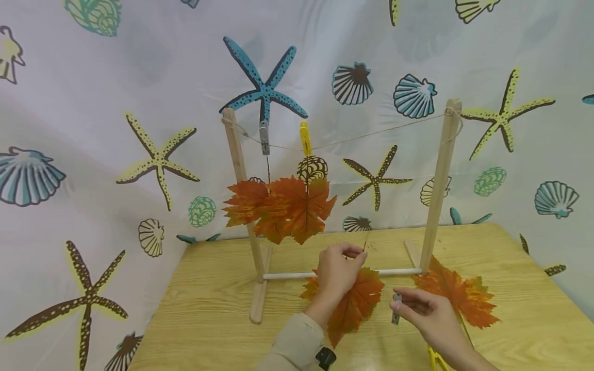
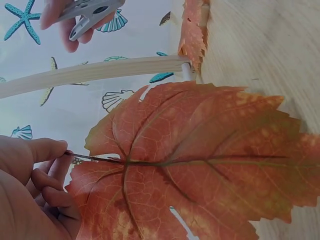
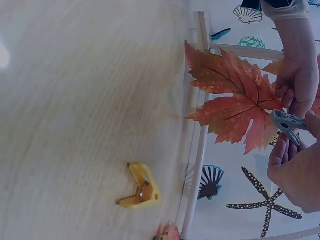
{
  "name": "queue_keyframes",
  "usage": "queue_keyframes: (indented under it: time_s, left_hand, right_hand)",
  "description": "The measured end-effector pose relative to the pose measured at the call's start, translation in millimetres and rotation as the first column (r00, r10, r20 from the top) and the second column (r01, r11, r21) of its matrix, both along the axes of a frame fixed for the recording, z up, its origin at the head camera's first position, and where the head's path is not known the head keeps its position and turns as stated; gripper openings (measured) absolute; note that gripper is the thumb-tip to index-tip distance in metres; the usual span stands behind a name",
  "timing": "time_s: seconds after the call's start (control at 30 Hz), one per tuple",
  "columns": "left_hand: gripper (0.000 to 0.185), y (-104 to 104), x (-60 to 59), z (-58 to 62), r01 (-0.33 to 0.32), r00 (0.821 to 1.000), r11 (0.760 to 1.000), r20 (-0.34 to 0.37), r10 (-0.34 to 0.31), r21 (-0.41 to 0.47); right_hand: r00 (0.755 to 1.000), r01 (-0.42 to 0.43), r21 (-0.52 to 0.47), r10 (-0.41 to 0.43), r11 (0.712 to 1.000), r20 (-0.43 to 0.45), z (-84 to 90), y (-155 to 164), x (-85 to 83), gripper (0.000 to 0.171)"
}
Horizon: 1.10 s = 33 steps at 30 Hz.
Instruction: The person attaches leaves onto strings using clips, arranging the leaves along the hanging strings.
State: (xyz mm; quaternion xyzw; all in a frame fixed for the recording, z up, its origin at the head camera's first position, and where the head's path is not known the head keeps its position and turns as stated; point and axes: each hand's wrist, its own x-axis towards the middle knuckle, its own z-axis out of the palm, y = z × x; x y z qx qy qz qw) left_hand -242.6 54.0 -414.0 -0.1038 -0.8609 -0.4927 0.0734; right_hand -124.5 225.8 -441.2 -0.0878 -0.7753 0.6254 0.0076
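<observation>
Wooden table [image 1: 209, 309], orange veined maple leaf [image 1: 355, 304]

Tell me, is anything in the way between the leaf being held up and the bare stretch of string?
Nothing visible. The left hand pinches the orange maple leaf by its stem; the twine string right of the yellow plastic clothespin hangs bare above it.

leaves showing: 4 [image 1: 297, 206] [image 1: 243, 202] [image 1: 355, 304] [image 1: 457, 293] | clothespins showing: 4 [image 1: 264, 137] [image 1: 304, 138] [image 1: 396, 307] [image 1: 436, 359] | wooden stands standing: 1 [image 1: 438, 190] | hands working: 2 [image 1: 336, 270] [image 1: 429, 312]
</observation>
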Motion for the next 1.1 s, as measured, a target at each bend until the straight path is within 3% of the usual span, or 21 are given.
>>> queue_keyframes:
  time_s: [0.23, 0.73, 1.1]
  left_hand:
    - [0.011, -1, -0.4, 12.0, -0.013, 1.0, 0.999, -0.014, 0.014, 0.047]
    - [0.015, -2, -2.0, 36.8, -0.051, 0.98, 0.992, -0.183, 0.071, 0.114]
    - [0.013, 0, -8.6, 50.5, -0.056, 0.972, 0.988, -0.217, 0.086, 0.141]
  right_hand:
    - [0.996, -0.039, 0.027, 0.041, 0.999, -0.077, 14.6, 2, -8.6, 0.046]
    - [0.971, -0.07, 0.13, 0.098, 0.989, -0.219, 52.3, 1, -28.8, 0.044]
    - [0.967, -0.1, 0.116, 0.124, 0.988, -0.224, 78.1, -1, -47.4, 0.05]
